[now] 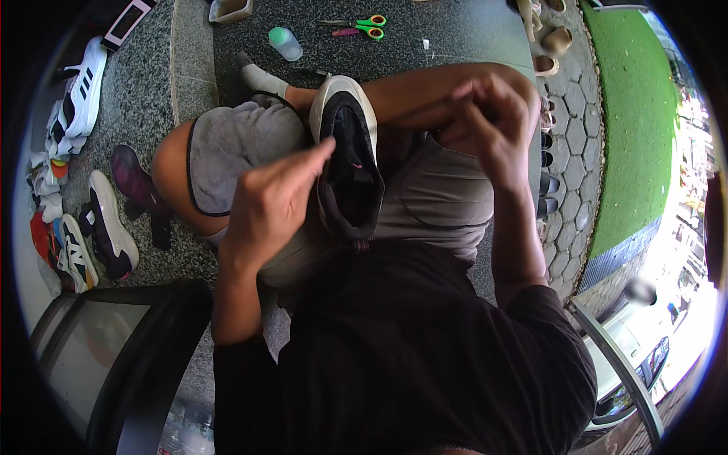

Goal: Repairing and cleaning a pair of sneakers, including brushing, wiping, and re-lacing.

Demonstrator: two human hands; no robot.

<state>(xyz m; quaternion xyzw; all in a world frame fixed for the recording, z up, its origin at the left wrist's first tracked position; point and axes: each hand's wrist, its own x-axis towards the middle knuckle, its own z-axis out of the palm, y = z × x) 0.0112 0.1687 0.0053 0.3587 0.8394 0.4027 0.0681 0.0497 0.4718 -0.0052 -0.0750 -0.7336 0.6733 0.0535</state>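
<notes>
A white and black sneaker (350, 182) rests in my lap, its toe pointing away and its dark opening facing up. Beside its left edge is my left hand (279, 199), the fingers stretched out straight and their tips at the shoe's collar. My right hand (497, 125) is raised over my right knee, clear of the shoe. Its fingers are bent in a pinch and smeared by motion. Whatever they hold, if anything, is too fine to make out. A grey cloth (246, 148) lies over my left leg.
Green-handled scissors (371, 27) and a small bottle with a green cap (285, 44) lie on the speckled stone ahead. Several shoes, among them a white sneaker with black stripes (85, 91), line the left side. Footwear stands along the right edge, by paving (576, 163).
</notes>
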